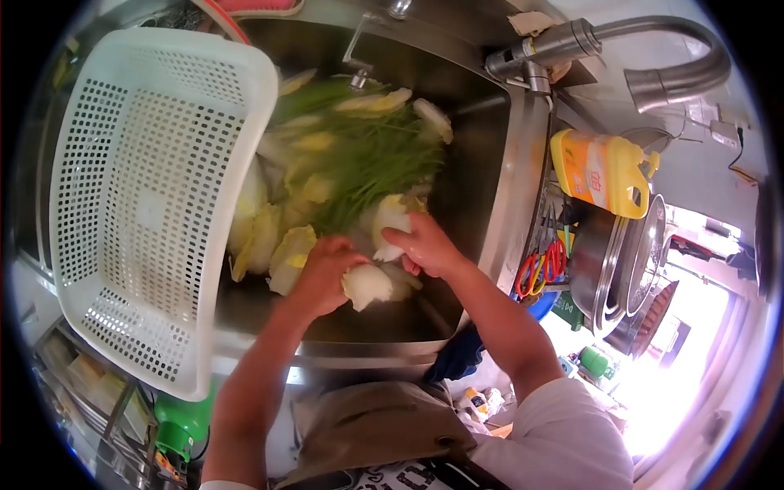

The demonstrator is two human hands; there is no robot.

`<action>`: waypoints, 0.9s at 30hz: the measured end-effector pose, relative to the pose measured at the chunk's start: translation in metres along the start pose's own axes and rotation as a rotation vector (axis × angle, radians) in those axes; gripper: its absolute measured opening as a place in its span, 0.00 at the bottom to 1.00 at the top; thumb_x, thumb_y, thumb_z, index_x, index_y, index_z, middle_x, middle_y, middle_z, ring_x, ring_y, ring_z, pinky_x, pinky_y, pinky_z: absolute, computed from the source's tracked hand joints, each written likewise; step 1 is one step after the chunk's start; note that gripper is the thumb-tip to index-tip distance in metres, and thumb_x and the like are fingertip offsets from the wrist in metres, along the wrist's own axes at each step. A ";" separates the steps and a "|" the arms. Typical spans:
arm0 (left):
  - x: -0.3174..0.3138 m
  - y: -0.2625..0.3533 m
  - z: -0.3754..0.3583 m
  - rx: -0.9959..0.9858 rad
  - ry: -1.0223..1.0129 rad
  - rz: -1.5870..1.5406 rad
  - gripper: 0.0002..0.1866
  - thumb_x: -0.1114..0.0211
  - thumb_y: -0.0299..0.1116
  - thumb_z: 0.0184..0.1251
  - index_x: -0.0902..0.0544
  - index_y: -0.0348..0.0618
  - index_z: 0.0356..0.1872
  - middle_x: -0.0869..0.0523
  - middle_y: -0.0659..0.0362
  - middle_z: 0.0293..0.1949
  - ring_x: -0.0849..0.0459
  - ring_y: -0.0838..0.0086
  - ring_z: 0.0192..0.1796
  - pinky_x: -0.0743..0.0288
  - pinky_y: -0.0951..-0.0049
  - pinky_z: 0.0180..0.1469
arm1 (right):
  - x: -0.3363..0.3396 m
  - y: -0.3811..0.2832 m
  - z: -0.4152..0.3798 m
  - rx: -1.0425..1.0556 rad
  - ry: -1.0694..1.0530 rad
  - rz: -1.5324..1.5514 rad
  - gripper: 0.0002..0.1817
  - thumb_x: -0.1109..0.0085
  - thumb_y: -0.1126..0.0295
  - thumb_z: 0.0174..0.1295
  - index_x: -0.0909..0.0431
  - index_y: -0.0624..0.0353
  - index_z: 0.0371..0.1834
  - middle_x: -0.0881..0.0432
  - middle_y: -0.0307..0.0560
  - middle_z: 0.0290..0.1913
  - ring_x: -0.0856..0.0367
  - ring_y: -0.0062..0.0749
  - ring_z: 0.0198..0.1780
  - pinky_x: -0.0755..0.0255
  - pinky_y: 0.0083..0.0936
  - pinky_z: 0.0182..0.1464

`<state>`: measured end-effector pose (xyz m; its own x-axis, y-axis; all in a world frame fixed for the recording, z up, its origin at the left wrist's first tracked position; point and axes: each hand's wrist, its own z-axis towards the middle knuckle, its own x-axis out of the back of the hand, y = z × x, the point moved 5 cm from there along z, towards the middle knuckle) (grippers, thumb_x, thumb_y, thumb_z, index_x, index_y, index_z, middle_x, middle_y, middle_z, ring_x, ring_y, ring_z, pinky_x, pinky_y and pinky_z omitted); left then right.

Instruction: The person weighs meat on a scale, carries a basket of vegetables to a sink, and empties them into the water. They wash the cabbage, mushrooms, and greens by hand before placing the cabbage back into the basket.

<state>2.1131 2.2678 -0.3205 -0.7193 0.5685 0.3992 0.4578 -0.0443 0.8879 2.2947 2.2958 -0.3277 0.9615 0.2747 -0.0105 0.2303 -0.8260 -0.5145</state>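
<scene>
My left hand [331, 273] is closed around a pale cabbage leaf [367, 287] low over the sink's near side. Just right of it, my right hand [426, 245] pinches another whitish leaf [392, 229] with a yellow edge. Both hands are close together above the water. Beyond them, long green stalks [380, 155] lie in the water of the metal sink [478, 163], with several yellow and white cabbage leaves [290, 253] around them, mostly to the left.
A white perforated basket [155, 204] rests over the sink's left side. At the upper right stands a metal faucet [563, 45]. A yellow jug [604, 171], red-handled scissors [543, 268] and metal pots [600, 269] are right of the sink. A green gas cylinder [184, 416] is lower left.
</scene>
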 end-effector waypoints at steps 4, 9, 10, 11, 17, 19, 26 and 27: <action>-0.009 0.012 0.014 0.291 0.057 -0.914 0.17 0.31 0.25 0.48 0.19 0.43 0.43 0.29 0.43 0.56 0.25 0.53 0.56 0.27 0.62 0.52 | -0.026 -0.006 0.001 -0.319 -0.231 0.127 0.20 0.50 0.49 0.66 0.23 0.57 0.35 0.29 0.40 0.17 0.42 0.17 0.10 0.55 0.17 0.09; -0.014 -0.040 0.007 0.346 0.138 -0.287 0.20 0.32 0.32 0.49 0.22 0.36 0.44 0.16 0.46 0.41 0.17 0.60 0.47 0.25 0.66 0.49 | 0.004 0.023 0.072 0.008 0.143 -0.053 0.24 0.52 0.48 0.67 0.23 0.59 0.27 0.26 0.44 0.17 0.31 0.31 0.13 0.38 0.24 0.15; -0.010 -0.049 0.014 0.443 0.132 -0.263 0.22 0.31 0.34 0.48 0.22 0.35 0.45 0.17 0.45 0.43 0.18 0.58 0.48 0.25 0.65 0.50 | 0.007 0.030 0.085 0.188 0.202 -0.393 0.23 0.49 0.49 0.64 0.23 0.61 0.27 0.24 0.48 0.22 0.29 0.37 0.21 0.36 0.30 0.22; -0.007 -0.059 0.018 0.543 0.131 -0.243 0.25 0.30 0.37 0.47 0.22 0.34 0.46 0.17 0.44 0.45 0.18 0.56 0.49 0.25 0.64 0.50 | 0.007 0.048 0.100 0.375 0.252 -0.736 0.22 0.46 0.51 0.62 0.22 0.62 0.28 0.23 0.52 0.26 0.28 0.43 0.30 0.35 0.36 0.29; -0.077 -0.240 0.046 0.489 0.226 0.177 0.26 0.33 0.41 0.47 0.22 0.32 0.45 0.18 0.41 0.45 0.19 0.50 0.49 0.25 0.58 0.51 | -0.028 0.054 0.135 0.608 0.255 -1.439 0.15 0.41 0.61 0.53 0.18 0.64 0.34 0.22 0.62 0.45 0.29 0.56 0.56 0.32 0.47 0.54; -0.047 -0.197 0.048 0.652 0.305 0.183 0.20 0.35 0.38 0.50 0.21 0.34 0.42 0.18 0.41 0.43 0.19 0.49 0.47 0.24 0.56 0.48 | -0.026 0.083 0.142 0.708 0.290 -1.438 0.17 0.41 0.60 0.52 0.18 0.64 0.37 0.21 0.62 0.45 0.27 0.56 0.54 0.31 0.46 0.55; 0.027 -0.084 0.032 0.427 0.226 0.276 0.15 0.37 0.29 0.48 0.21 0.35 0.39 0.18 0.44 0.39 0.21 0.50 0.47 0.27 0.56 0.52 | -0.006 0.051 0.124 0.484 0.338 -0.861 0.14 0.43 0.66 0.53 0.20 0.63 0.39 0.19 0.62 0.39 0.21 0.56 0.43 0.27 0.44 0.45; 0.031 -0.074 0.030 0.450 0.124 0.297 0.14 0.36 0.29 0.48 0.20 0.35 0.38 0.18 0.44 0.38 0.21 0.50 0.46 0.27 0.56 0.51 | 0.002 0.053 0.121 0.570 0.423 -0.600 0.11 0.42 0.70 0.52 0.21 0.62 0.37 0.19 0.59 0.37 0.21 0.54 0.43 0.27 0.42 0.43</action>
<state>2.0723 2.3136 -0.3807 -0.5688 0.4826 0.6660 0.8091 0.1829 0.5585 2.2906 2.3120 -0.4585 0.7059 0.2825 0.6495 0.7059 -0.2060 -0.6777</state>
